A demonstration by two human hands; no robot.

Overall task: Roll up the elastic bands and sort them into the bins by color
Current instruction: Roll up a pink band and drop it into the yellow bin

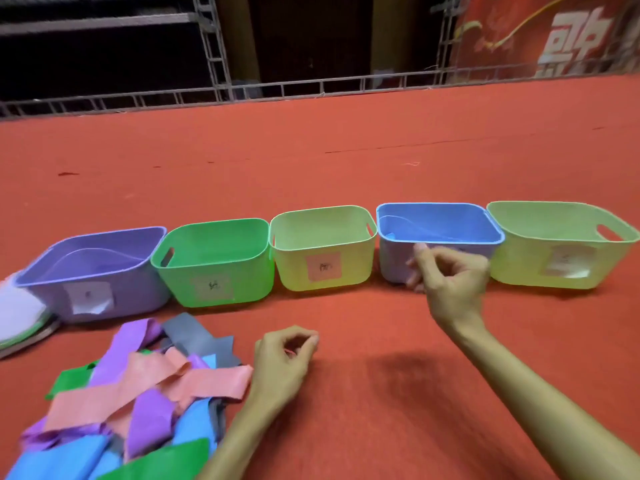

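I see five upright bins in a row across mid-frame: purple bin [45, 296], green bin [187, 282], yellow bin [294, 271], blue bin [440, 223], pale green bin [519, 265]. Unrolled bands [138, 386] in mixed colours lie heaped at lower left.

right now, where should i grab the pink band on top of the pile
Pinch the pink band at its free right end, coming from the right, where the left hand is. That end lies flat on top, sticks out past the other bands, and nothing covers it.
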